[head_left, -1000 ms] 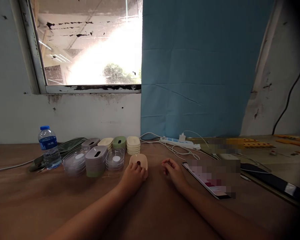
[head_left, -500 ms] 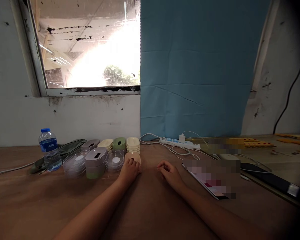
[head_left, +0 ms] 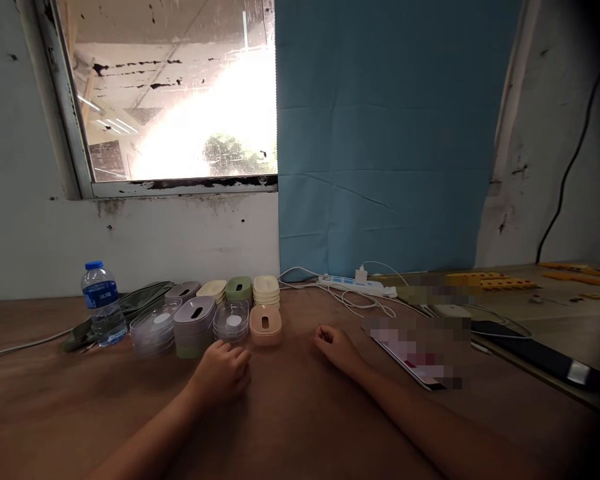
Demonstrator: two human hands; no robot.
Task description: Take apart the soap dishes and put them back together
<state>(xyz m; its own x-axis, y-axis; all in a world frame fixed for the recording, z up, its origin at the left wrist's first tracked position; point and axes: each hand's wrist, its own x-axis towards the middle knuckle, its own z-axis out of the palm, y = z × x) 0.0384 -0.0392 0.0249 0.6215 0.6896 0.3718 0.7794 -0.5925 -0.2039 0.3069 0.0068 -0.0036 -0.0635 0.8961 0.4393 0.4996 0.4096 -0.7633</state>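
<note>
My left hand [head_left: 223, 373] is over the brown tabletop with its fingers curled in and nothing showing in them. It is just in front of a stack of clear lids [head_left: 231, 321] and left of a peach container [head_left: 266, 325] with a dark oval slot in its top. My right hand [head_left: 334, 345] lies on the table right of that container, fingers folded together, with nothing visible in them. Left of the clear stack stand a greyish-lilac slotted container [head_left: 195, 327] and another stack of clear lids [head_left: 154, 327]. Behind are a green slotted container [head_left: 239, 288] and cream stacks [head_left: 266, 291].
A water bottle [head_left: 103, 303] with a blue cap stands at the left beside a dark green pouch [head_left: 147, 299]. White cables run from a power strip [head_left: 353, 285] at the back. A partly blurred tablet-like device [head_left: 405, 363] lies right of my right hand.
My left hand has left the peach container and moved left and toward me; the container stays in place. My right hand's fingers have folded closer together. The view has shifted slightly.
</note>
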